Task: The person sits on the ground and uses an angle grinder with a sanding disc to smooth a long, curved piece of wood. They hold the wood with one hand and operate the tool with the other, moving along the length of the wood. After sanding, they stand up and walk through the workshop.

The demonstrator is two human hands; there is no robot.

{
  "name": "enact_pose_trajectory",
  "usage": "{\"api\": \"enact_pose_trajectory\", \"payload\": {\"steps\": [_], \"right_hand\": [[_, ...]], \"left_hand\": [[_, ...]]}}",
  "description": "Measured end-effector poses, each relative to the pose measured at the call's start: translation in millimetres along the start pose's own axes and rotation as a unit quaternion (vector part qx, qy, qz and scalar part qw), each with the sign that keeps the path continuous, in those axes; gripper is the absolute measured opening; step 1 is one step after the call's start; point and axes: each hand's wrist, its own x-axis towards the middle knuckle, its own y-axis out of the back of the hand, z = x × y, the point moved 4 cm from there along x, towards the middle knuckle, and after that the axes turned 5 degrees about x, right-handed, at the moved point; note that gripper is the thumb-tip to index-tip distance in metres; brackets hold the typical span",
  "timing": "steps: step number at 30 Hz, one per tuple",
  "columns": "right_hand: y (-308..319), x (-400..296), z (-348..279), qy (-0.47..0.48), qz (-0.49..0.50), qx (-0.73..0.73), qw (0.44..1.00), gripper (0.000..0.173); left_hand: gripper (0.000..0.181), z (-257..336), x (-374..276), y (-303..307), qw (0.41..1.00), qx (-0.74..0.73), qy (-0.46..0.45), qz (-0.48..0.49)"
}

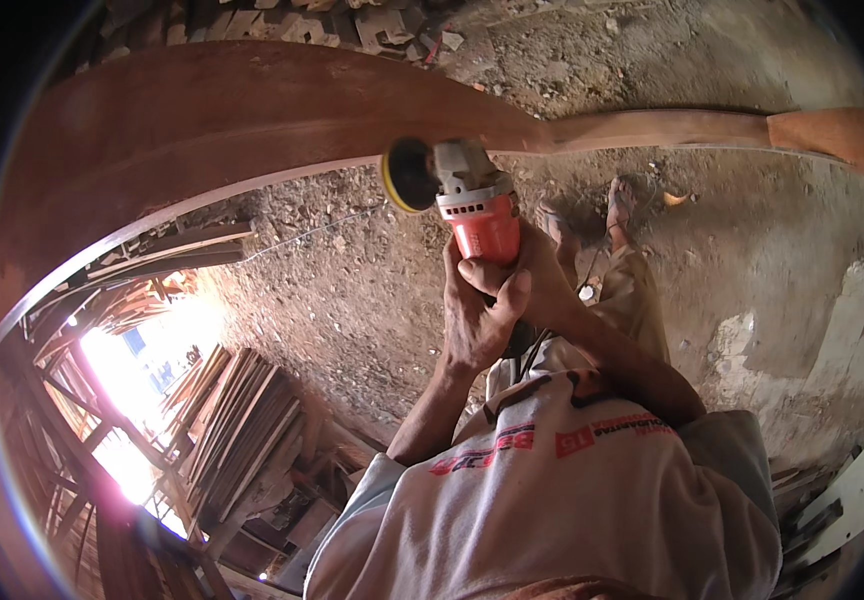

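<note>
Both of my hands are closed around the red body of an angle grinder (481,217), held upright before my chest. My left hand (477,315) wraps its lower body from the picture's left. From the picture's right, my right hand (533,262) grips the same body, its thumb across the front. The grinder's head carries a round pad (408,174) with a yellow rim, close to the edge of a long, curved, reddish-brown wooden piece (252,124). Whether the pad touches the wood, I cannot tell. A dark cord hangs from the grinder.
Wood offcuts (327,22) lie beyond the curved piece. Stacked boards (244,427) stand at lower left, near a bright opening. A thin cord (312,232) crosses the rough, debris-strewn ground (357,322). My feet (619,201) are beneath the curved piece's near side. A pale panel (841,502) leans at lower right.
</note>
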Motion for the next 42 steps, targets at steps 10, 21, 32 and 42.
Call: {"api": "enact_pose_trajectory", "payload": {"steps": [10,21,32,42], "right_hand": [[38,13,40,0.006,0.055,-0.054,0.997,0.039],[46,24,41,0.005,0.014,0.023,1.000,0.036],[77,31,83,-0.031,0.074,-0.041,0.996,0.042],[107,47,109,-0.012,0.087,-0.074,0.993,0.040]], "left_hand": [[0.085,-35,14,-22,0.995,0.031,0.092,-0.016],[0.089,-50,22,-28,0.996,0.038,0.078,-0.004],[0.086,-85,35,-48,0.994,0.002,0.106,-0.038],[0.080,-130,62,-64,0.993,0.024,0.102,-0.050]]}}
